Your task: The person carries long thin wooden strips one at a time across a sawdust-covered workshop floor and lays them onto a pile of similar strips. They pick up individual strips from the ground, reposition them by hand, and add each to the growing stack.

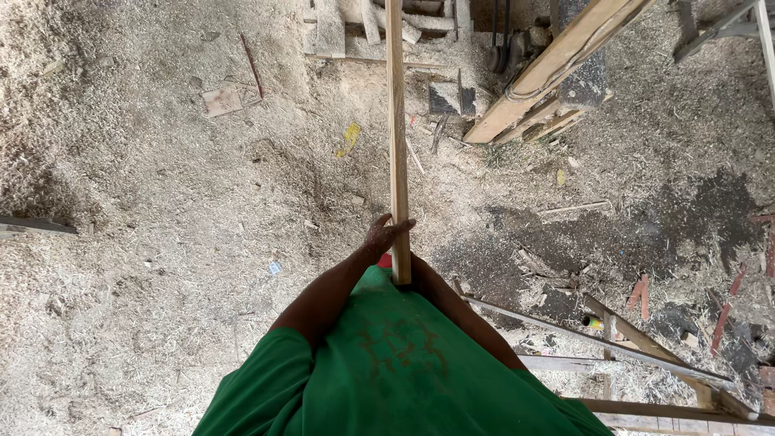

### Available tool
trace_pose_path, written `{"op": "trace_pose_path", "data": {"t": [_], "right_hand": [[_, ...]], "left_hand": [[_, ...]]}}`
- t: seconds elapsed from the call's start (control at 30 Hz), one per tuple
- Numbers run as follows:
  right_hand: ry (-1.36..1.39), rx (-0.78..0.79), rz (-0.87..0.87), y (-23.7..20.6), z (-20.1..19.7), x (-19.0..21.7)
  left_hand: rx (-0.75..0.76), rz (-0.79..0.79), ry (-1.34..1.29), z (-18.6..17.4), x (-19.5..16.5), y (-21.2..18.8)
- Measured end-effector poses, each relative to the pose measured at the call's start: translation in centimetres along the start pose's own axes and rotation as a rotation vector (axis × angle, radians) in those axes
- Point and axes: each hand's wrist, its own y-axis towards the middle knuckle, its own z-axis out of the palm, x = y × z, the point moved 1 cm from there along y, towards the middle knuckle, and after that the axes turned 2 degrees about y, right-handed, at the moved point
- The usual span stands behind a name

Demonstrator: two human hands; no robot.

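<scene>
Looking down past a green shirt (404, 371), the head view is showing a long, pale, narrow wooden batten (397, 145) running from the person's waist straight away to the far edge of the scene, its long axis lying near to far. The left hand (385, 234) is wrapping the batten close to its near end, thumb and fingers curling around from the left side, holding it firmly. The right hand is lying hidden behind the batten's near end and the shirt; only the right forearm (460, 315) is showing, so its grip cannot be told. The batten's near end is sitting just beside the body, between the two arms, with the left hand the nearer one in view. Below, a sawdust-covered floor (145, 242) is spreading out, with a stack of pale planks (557, 64) leaning at far right and thin grey slats (613, 347) lying at near right.
</scene>
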Motion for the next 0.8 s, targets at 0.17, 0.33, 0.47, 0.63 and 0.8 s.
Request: {"op": "trace_pose_path", "data": {"t": [0.17,0.33,0.47,0.63,0.8], "right_hand": [[-0.003,-0.004,0.002,0.7,0.5,1.1],[-0.009,-0.009,0.004,1.4,0.3,1.8],[-0.024,-0.033,0.021,1.9,0.6,2.3],[-0.012,-0.07,0.019,1.9,1.3,2.7],[0.008,-0.107,-0.009,2.0,1.0,2.9]], "left_hand": [[-0.008,-0.016,-0.006,-0.5,-1.1,0.6],[0.01,-0.027,-0.009,-0.8,-1.9,1.3],[-0.077,-0.054,0.07,-1.0,-2.7,1.6],[-0.078,-0.092,0.052,-2.0,-3.5,1.2],[0.023,-0.047,0.02,-1.9,-4.3,1.7]]}}
